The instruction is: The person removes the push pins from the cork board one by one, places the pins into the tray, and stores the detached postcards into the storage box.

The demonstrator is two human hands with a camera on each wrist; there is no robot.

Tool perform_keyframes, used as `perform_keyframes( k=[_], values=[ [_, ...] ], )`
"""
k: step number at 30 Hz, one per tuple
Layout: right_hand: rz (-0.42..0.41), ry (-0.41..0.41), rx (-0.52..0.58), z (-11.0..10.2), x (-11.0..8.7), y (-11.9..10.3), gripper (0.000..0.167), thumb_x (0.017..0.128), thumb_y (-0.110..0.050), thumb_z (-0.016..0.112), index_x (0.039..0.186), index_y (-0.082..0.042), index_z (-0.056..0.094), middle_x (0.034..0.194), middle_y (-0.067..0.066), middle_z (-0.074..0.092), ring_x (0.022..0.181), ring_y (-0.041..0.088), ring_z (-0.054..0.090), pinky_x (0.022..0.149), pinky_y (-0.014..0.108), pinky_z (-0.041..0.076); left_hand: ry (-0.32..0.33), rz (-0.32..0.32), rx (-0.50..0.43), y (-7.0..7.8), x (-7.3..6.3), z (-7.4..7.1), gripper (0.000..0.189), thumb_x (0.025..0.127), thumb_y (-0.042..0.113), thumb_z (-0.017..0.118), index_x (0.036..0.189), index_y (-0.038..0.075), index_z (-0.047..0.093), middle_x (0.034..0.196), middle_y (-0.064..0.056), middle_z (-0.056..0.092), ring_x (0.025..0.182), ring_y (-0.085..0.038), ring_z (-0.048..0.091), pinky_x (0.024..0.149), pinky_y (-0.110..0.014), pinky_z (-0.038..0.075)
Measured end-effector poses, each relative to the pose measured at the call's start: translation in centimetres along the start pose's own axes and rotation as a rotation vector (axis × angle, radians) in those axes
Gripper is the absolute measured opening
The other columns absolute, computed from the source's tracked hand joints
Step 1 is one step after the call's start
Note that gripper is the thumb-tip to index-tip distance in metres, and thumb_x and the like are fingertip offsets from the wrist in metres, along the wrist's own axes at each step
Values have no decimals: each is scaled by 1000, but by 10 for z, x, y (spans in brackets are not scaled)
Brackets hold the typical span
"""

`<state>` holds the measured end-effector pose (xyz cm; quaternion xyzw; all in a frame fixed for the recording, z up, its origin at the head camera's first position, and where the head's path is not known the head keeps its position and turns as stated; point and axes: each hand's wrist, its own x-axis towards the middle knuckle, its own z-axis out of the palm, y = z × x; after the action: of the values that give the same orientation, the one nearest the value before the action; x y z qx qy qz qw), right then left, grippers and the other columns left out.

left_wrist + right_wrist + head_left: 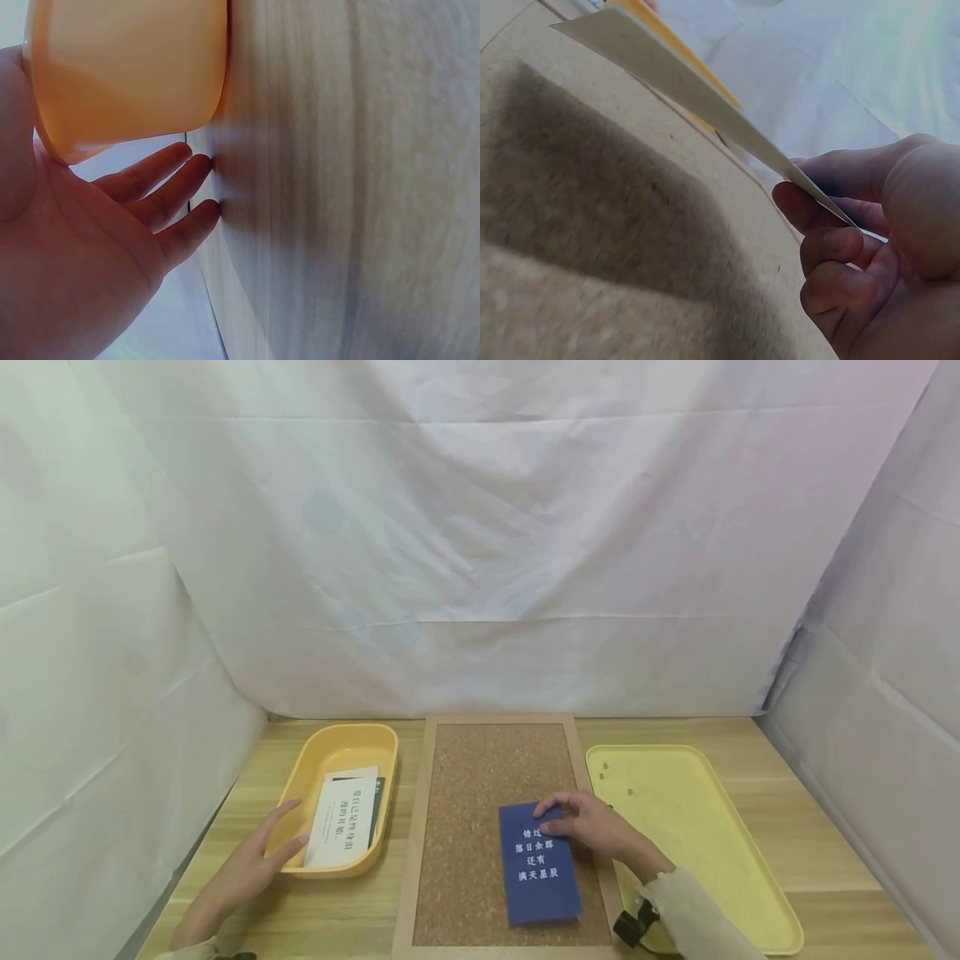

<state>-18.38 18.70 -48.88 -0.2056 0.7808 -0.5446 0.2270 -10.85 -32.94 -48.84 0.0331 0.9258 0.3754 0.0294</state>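
Observation:
My right hand [588,827] pinches a blue card [538,889] with white Chinese characters along its upper right edge. In the right wrist view the card [682,86] shows its pale underside, tilted and raised off the cork, with a shadow beneath. Below it lies a wood-framed corkboard [465,827]. My left hand [243,868] rests at the near left corner of an orange tray [296,772], its thumb and a finger over the rim. In the left wrist view its other fingers [172,199] stretch out below the tray, close to the tabletop.
Inside the orange tray lie a white card [341,827] and a dark green card [377,810], overlapping. A yellow tray [697,852] right of the corkboard holds several small pins [603,768] near its far left corner. White cloth [480,568] hangs behind and at both sides.

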Motion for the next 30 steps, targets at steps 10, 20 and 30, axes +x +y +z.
perform_keyframes(
  k=[10, 20, 30],
  values=[
    [-18, 42, -53, 14, 22, -26, 16, 92, -19, 71, 106, -11, 70, 108, 8, 67, 84, 17, 70, 77, 30, 55, 6, 0, 2, 2, -1, 0, 67, 101, 38, 55, 155, 10, 27, 158, -28, 25, 138, -60, 23, 98, -81, 25],
    [-35, 52, -46, 29, 41, -51, 15, 91, -17, 71, 105, -11, 70, 109, 9, 68, 84, 17, 71, 75, 32, 56, 15, 20, -13, 1, 0, 2, 66, 100, 36, 58, 153, 8, 30, 157, -30, 26, 139, -60, 22, 100, -79, 24],
    [-30, 64, -84, 38, 56, -62, 13, 91, -20, 73, 104, -19, 72, 108, 3, 68, 85, 15, 71, 76, 32, 56, 21, 18, -7, 2, 2, 4, 65, 100, 36, 58, 153, 9, 30, 157, -29, 28, 139, -59, 24, 101, -78, 26]
  ],
)
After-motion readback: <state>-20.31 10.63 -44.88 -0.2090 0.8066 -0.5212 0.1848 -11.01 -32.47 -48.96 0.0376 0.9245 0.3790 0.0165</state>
